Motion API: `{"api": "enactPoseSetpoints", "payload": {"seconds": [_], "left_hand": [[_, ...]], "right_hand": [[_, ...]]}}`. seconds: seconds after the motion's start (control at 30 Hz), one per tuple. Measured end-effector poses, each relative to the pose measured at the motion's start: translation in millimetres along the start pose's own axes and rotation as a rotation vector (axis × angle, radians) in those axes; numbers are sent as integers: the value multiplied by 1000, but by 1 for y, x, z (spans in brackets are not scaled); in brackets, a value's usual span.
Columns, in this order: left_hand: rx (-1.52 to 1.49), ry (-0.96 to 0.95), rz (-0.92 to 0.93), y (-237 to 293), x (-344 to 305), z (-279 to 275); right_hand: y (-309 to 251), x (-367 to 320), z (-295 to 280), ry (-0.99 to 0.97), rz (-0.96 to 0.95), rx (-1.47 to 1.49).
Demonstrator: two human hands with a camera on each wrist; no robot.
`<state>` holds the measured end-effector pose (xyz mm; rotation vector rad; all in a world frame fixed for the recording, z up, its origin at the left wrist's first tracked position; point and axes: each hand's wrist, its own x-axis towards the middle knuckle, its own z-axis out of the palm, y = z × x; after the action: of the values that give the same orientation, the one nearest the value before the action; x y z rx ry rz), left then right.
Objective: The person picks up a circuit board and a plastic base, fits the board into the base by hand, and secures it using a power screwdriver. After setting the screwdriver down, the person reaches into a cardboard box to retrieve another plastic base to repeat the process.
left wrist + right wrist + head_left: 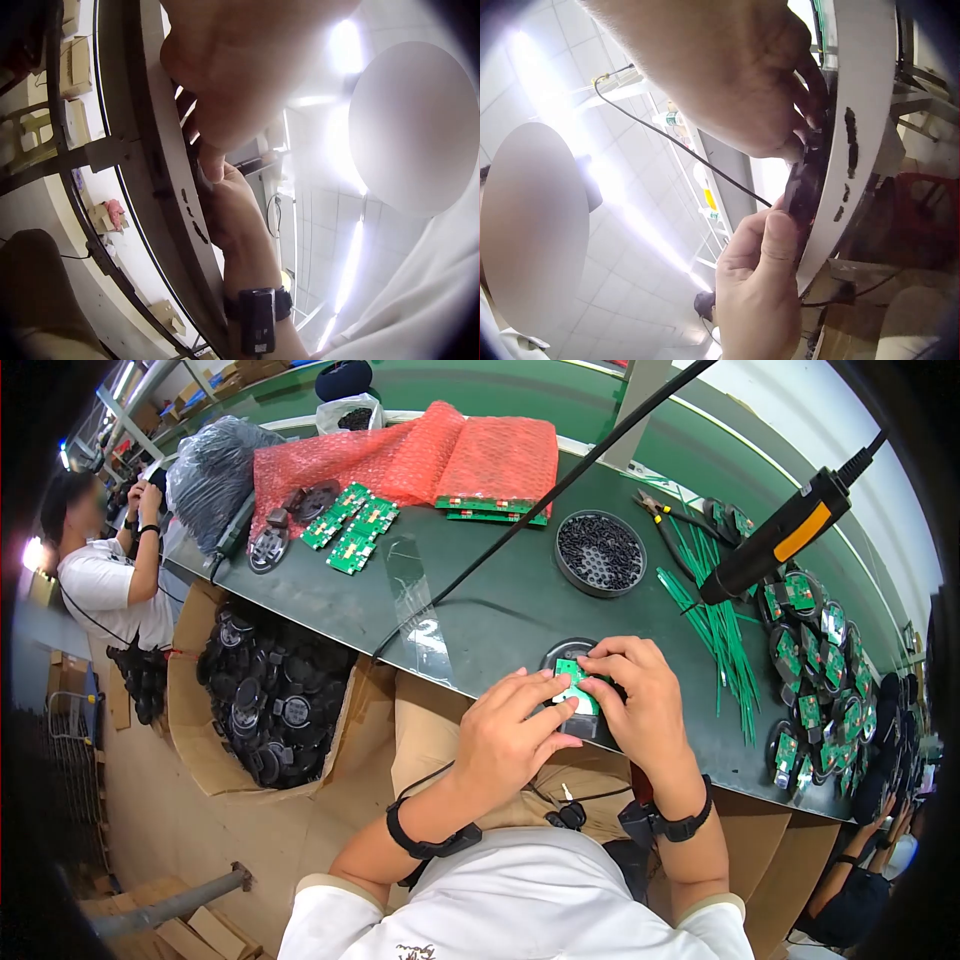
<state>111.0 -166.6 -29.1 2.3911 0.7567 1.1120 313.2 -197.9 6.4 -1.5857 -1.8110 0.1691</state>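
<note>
At the front edge of the bench, a green circuit board [573, 682] lies over a round black plastic housing [567, 648]. My left hand [512, 738] holds the housing from the left, its fingertips on the board and its thumb at the near edge. In the right wrist view, the left thumb presses the side of the dark housing [806, 184]. From the right, my right hand [642, 705] pinches the board with thumb and forefinger. Its fingers cover part of the board and the housing's right side.
A dish of small black parts [601, 553] stands behind the hands. An electric screwdriver [775, 540] hangs at right over green cable ties [722, 635], near piled assemblies [820, 670]. Circuit boards [362, 532] lie back left. A carton [190, 730] of black housings stands below.
</note>
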Motion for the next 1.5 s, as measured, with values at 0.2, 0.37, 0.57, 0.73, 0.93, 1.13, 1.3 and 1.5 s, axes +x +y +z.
{"api": "enactPoseSetpoints", "payload": {"seconds": [0.2,0.37,0.57,0.73,0.93,1.13,1.3,1.5], "left_hand": [[-35,32,-118,7,-3,1],[-5,25,-75,3,-4,2],[-10,38,-56,2,-4,3],[-12,40,-54,2,-5,3],[6,40,-35,2,-4,3],[20,24,-30,2,-3,1],[9,7,-59,4,-2,1],[-57,-52,-62,8,17,1]], "right_hand": [[2,1,-2,-11,8,16],[2,-1,-2,-3,22,17],[4,-2,-5,-23,56,47],[8,-3,-6,-53,103,131],[8,-3,-7,-54,93,126],[8,-3,-8,-60,87,104],[5,-3,-14,-66,69,107],[-14,3,-56,115,39,129]]}}
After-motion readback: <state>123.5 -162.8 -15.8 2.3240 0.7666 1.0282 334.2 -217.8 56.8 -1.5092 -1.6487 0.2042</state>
